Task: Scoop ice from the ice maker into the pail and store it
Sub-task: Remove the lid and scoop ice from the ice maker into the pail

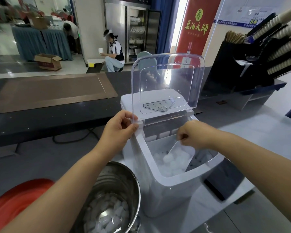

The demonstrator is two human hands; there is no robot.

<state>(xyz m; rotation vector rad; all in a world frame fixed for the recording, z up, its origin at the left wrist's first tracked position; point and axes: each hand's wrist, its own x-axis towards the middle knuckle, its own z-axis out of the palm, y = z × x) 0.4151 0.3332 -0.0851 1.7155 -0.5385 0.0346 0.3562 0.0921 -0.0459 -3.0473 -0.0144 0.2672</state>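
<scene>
A white ice maker (168, 195) stands on the counter with its clear lid (166, 81) raised upright. My left hand (119, 130) pinches the lid's lower left edge near the hinge. My right hand (193, 134) grips the handle of a clear plastic scoop (180, 155), which dips into the ice (168, 163) inside the machine's basket. A steel pail (114, 199) sits at the lower left beside the ice maker, with ice cubes lying in its bottom.
A red round lid or tray (15, 202) lies left of the pail. A black cup and straw dispenser (259, 56) stands at the back right. A dark raised counter (49, 106) runs behind. A person crouches on the floor beyond it.
</scene>
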